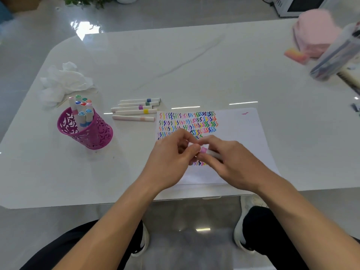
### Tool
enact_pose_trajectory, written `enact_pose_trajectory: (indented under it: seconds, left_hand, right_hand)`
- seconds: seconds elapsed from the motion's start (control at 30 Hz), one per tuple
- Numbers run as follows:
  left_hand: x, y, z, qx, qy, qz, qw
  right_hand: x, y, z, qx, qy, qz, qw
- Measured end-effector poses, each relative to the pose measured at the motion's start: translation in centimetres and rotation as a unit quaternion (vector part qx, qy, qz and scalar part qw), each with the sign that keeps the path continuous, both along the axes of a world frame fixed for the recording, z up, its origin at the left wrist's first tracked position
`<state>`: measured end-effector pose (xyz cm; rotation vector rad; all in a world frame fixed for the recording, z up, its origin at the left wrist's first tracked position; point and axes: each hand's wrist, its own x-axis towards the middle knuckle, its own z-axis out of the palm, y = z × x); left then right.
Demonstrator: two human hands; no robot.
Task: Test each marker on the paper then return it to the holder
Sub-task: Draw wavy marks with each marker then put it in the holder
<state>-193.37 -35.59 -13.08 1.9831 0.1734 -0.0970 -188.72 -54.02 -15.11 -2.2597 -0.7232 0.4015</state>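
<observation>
Over the white paper (239, 133), which carries rows of coloured squiggles, both hands meet on one white marker with a pink band (204, 150). My left hand (171, 160) pinches its cap end. My right hand (231, 160) grips the barrel. The marker's tip is hidden by the fingers. A magenta cut-out holder (91, 133) stands at the left with several markers upright in it. Several more markers (136, 110) lie side by side on the table between the holder and the paper.
Crumpled white tissue (64, 80) lies behind the holder. At the far right are a pink pouch (315, 34), an orange-pink eraser (295, 55) and a clear tube of pens (337, 55). The white table's front edge (97, 203) runs just before my knees.
</observation>
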Motion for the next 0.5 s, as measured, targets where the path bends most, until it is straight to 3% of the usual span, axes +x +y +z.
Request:
enact_pose_trajectory:
  seconds: [0.17,0.33,0.5]
  left_hand:
    - [-0.5,-0.5,-0.4,0.09,0.047,-0.081,0.992]
    - [-0.4,-0.6,0.1,0.132,0.047,-0.143,0.98]
    - [0.0,-1.0,0.0,0.141,0.032,-0.113,0.983]
  right_hand:
    - [-1.3,-0.6,0.3,-0.115,-0.088,0.03,0.989]
    - [-1.4,-1.4,0.7,-0.132,-0.139,0.02,0.981]
    - [-1.2,-1.5,0.4,-0.133,-0.156,0.016,0.979]
